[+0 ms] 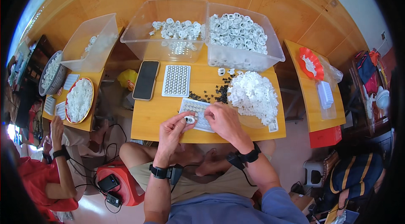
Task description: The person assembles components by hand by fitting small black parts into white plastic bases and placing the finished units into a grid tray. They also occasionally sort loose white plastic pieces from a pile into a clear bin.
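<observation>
My left hand (172, 129) pinches a small white oval plastic part (190, 120) with a dark spot in its middle, held above the near edge of the table. Just right of it, my right hand (222, 119) has its fingers drawn together over a white tray (184, 106) with rows of small round pieces. Anything in those right fingertips is hidden. Behind the tray lie small black parts (221, 93) in a loose scatter. A big heap of small white plastic parts (253, 95) sits right of them.
A second filled tray (176, 80) and a phone (146, 80) lie farther back. Two clear bins (139, 47) (270, 55) of white parts stand at the far edge. Another person (42, 173) sits at the left, near a round tray of white parts (80, 99).
</observation>
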The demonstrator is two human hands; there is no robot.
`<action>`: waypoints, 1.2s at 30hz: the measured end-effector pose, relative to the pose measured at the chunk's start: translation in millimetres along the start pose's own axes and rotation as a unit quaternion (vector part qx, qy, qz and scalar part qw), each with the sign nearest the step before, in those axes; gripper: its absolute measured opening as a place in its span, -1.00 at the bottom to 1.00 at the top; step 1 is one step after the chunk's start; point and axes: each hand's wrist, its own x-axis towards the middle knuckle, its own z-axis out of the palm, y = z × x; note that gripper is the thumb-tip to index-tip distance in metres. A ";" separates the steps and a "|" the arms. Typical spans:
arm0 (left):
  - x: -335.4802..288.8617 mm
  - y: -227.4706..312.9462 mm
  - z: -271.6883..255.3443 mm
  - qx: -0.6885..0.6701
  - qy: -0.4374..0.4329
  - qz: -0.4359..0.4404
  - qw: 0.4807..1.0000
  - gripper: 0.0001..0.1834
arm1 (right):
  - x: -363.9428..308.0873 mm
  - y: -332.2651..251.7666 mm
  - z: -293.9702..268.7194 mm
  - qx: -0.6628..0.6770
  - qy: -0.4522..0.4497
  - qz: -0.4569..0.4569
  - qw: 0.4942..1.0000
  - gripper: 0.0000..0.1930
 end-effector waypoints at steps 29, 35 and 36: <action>-0.2 4.8 7.9 -0.034 0.041 0.011 0.999 -0.73 | -9.3 -31.5 19.3 0.022 0.135 -0.147 0.980 -0.88; 1.7 2.2 2.7 -0.055 0.006 0.001 0.998 -0.72 | -8.1 -27.5 21.4 -0.001 0.152 -0.172 0.973 -0.88; 2.0 1.6 2.2 -0.046 0.011 0.004 0.999 -0.72 | -7.6 -27.4 21.5 -0.013 0.156 -0.190 0.969 -0.88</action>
